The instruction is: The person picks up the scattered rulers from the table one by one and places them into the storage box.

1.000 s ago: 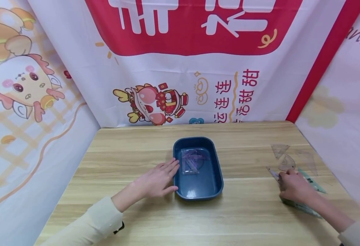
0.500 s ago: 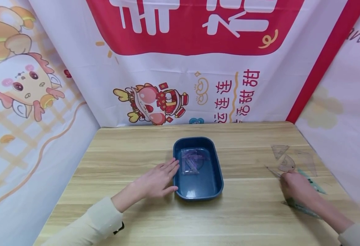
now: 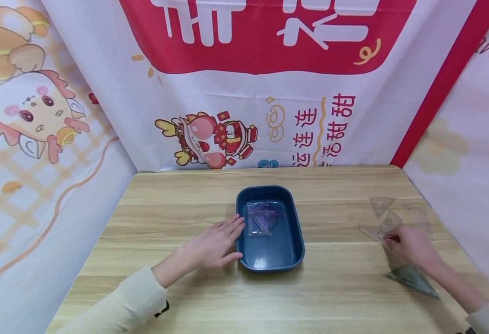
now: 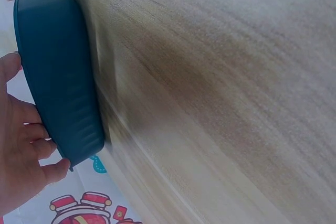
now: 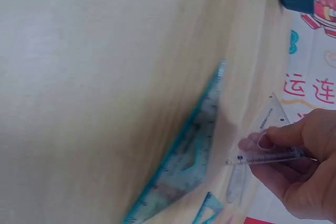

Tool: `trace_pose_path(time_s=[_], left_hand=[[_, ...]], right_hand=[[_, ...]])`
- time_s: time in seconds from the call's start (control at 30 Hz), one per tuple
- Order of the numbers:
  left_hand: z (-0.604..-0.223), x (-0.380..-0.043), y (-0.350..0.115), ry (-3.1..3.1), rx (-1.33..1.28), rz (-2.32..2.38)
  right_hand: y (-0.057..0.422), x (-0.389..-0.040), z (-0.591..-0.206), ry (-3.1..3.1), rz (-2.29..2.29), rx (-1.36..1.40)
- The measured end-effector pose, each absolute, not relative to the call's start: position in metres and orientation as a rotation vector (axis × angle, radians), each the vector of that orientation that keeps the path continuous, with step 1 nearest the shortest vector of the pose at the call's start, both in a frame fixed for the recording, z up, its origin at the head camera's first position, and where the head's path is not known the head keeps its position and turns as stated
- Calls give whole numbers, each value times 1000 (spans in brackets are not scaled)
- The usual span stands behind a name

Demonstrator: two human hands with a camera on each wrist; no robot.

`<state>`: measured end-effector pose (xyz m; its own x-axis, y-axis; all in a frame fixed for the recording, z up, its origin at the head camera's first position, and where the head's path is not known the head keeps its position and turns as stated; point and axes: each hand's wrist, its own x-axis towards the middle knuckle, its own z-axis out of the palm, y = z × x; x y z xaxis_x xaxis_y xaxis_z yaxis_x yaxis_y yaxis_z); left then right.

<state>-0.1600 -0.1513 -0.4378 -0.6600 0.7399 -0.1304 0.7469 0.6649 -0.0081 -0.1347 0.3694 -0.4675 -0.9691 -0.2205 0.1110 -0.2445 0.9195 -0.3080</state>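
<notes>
A dark blue tray (image 3: 269, 257) stands mid-table and bears purple transparent drawing tools (image 3: 262, 221). My left hand (image 3: 213, 243) rests against its left rim with fingers extended; the left wrist view shows the fingertips touching the tray's edge (image 4: 63, 66). At the right, my right hand (image 3: 415, 246) pinches a clear set square (image 5: 272, 114) between thumb and fingers. Just beyond it lie a clear protractor (image 3: 391, 221) and a small clear triangle (image 3: 381, 204). A green-edged set square (image 3: 413, 281) lies nearer me, below that hand.
Farther right, another faint clear piece (image 3: 417, 215) lies partly behind my right hand. Part of a second teal-edged piece (image 5: 209, 208) shows in the right wrist view. Printed cloth (image 3: 211, 93) hangs behind the wooden table (image 3: 165, 195) and along both sides.
My right hand has shifted slightly right and farther up the table, now pinching the clear set square. More of the nearer green set square is uncovered. The left hand and tray stay put.
</notes>
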Motion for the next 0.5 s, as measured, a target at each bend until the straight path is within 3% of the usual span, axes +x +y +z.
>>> trace_pose_path(time_s=[0.5], left_hand=[[-438,-161,-151,2757,1247,-110]], right_hand=[[365,-143,-437,-3097,1456,119]])
